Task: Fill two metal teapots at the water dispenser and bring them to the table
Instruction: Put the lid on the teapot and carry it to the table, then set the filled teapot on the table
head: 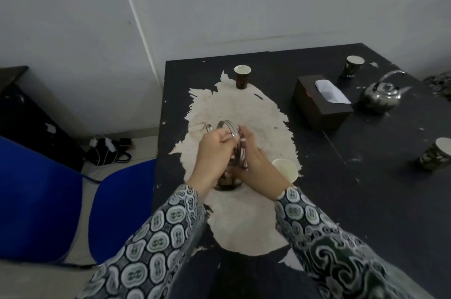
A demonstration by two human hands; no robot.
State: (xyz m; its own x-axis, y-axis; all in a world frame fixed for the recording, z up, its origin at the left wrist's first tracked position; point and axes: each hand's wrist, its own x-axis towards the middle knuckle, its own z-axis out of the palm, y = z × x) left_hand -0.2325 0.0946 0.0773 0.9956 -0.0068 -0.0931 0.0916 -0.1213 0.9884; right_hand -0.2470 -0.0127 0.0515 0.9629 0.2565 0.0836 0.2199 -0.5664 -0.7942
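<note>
A metal teapot (228, 182) stands on the worn pale patch of the black table (366, 201), near its left edge, mostly hidden behind both my hands. My left hand (213, 152) grips the teapot's curved metal handle (225, 124) from the left. From the right, my right hand (257, 164) has its fingers curled round the handle and the pot's upper side. A second metal teapot (380, 97) with its handle upright stands apart at the far right of the table.
Dark paper cups stand at the back (242, 76), back right (353, 66) and right edge (436, 156); a pale cup (286, 170) sits beside my right hand. A dark tissue box (322, 106) lies mid-table. A blue chair (48, 201) stands left, with cables (107, 149) on the floor.
</note>
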